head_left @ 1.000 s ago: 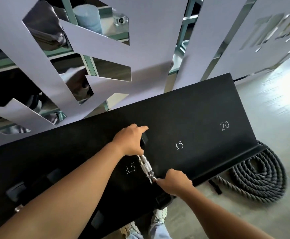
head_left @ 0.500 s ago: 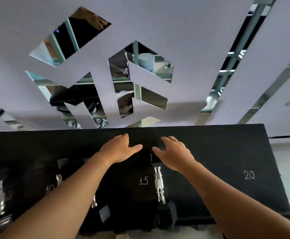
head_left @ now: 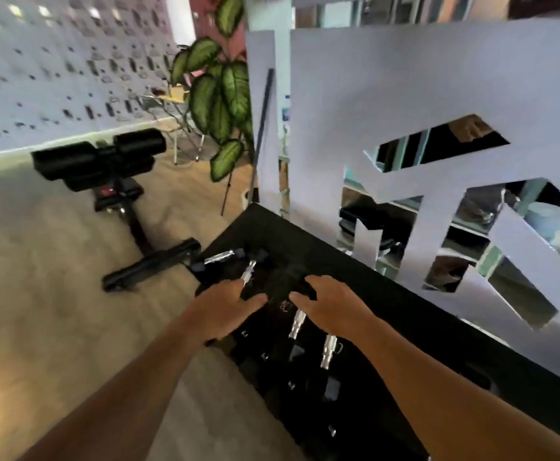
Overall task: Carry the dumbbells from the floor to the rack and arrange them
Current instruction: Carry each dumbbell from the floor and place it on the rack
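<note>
The black dumbbell rack (head_left: 421, 331) runs from the centre to the lower right, in front of a mirrored wall. Several black dumbbells with chrome handles lie on it: one at the far left end (head_left: 220, 257), one beside it (head_left: 249, 271), and two side by side (head_left: 298, 323) (head_left: 329, 351) under my right hand. My left hand (head_left: 222, 309) hovers over the rack's left part with fingers spread and holds nothing. My right hand (head_left: 330, 306) hovers over the two middle dumbbells, fingers loosely spread and empty. The picture is blurred by motion.
A black padded bench (head_left: 105, 168) stands on the wooden floor at the left. A leafy potted plant (head_left: 220, 104) rises behind the rack's left end, with a thin dark pole (head_left: 262, 128) leaning on the white cut-out panel (head_left: 405, 94).
My view has swung to the left along the rack. Both hands have let go of the 15 dumbbell and now hover open over the rack's left part.
</note>
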Tool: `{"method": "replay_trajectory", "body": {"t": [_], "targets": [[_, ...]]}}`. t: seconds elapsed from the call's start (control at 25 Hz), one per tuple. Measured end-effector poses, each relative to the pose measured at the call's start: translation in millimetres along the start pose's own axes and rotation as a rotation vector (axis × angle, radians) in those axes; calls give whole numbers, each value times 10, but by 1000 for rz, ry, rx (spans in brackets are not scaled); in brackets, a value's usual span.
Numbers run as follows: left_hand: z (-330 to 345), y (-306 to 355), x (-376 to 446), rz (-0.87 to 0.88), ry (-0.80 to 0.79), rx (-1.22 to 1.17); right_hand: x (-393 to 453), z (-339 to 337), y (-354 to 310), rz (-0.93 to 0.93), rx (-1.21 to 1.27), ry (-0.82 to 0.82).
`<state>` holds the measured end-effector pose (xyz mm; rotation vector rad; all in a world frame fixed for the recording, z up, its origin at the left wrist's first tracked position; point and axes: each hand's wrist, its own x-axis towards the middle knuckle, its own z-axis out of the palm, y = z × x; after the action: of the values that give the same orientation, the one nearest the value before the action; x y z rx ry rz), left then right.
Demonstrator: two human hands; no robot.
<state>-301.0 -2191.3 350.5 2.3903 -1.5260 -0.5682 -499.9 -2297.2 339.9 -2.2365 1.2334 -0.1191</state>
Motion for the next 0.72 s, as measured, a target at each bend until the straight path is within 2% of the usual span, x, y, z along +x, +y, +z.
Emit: {"method": "replay_trajectory", "body": {"t": [0.16,0.28,0.44,0.72], "targets": [[-519,-1304,-1024,-248,133,-67,-37,646,-1463,-272,-31,-158],[-759,-2277,-2040,-408,233,-129,-319,1394,-2566,-430,-66,-285],[-935,-3556,-3594,-642,378,-171,-1124,2477,-4045,-646,-168,-404],[-879,-5033,-6025,-1028,540,-252,-2538,4042,-5986,-1021,-237,-664]]}}
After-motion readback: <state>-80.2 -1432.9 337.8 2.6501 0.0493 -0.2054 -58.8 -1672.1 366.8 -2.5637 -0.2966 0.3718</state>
